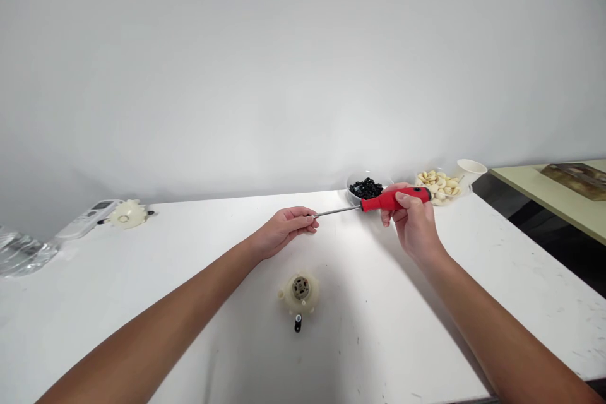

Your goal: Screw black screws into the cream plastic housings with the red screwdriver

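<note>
My right hand (414,224) is wrapped round the red handle of a screwdriver (386,200), whose metal shaft points left. At the shaft's tip, the thumb and fingers of my left hand (291,227) are pinched together; a small dark bit shows there, too small to name. Below my left hand, a cream round housing (311,303) with a metal motor (300,288) in its middle lies on the white table (379,341). A small black part (298,323) is at its front edge.
Behind the screwdriver are a clear bowl of black pieces (366,189), a container of cream pieces (438,187) and a white cup (471,170). At the left are another cream housing (127,214), a white remote (89,218) and a clear bottle (23,252).
</note>
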`<action>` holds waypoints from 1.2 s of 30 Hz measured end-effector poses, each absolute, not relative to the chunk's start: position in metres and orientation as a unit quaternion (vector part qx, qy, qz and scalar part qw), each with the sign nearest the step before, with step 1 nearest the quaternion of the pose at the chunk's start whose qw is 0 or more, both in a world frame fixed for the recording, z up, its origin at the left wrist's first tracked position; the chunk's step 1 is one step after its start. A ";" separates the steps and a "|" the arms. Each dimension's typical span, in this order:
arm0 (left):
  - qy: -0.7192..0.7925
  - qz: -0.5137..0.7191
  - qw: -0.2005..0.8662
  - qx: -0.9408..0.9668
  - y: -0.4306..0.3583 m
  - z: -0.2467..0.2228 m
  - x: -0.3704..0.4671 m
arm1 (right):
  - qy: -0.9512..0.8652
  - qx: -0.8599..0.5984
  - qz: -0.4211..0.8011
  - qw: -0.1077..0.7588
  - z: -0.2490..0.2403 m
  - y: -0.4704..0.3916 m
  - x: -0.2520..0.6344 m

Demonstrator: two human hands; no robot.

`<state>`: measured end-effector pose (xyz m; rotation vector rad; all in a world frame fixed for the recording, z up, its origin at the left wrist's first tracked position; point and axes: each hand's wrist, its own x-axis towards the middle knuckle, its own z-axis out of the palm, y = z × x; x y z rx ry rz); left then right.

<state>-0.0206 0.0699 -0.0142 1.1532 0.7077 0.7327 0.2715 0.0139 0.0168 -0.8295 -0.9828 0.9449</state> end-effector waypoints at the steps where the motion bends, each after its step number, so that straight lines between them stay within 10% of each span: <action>1: 0.321 0.330 0.718 0.522 0.070 -0.014 -0.020 | -0.440 -0.373 0.425 0.697 0.017 0.014 0.272; 36: 0.364 0.290 0.630 0.622 0.057 -0.011 -0.012 | -0.544 -0.453 0.440 0.552 0.025 0.006 0.321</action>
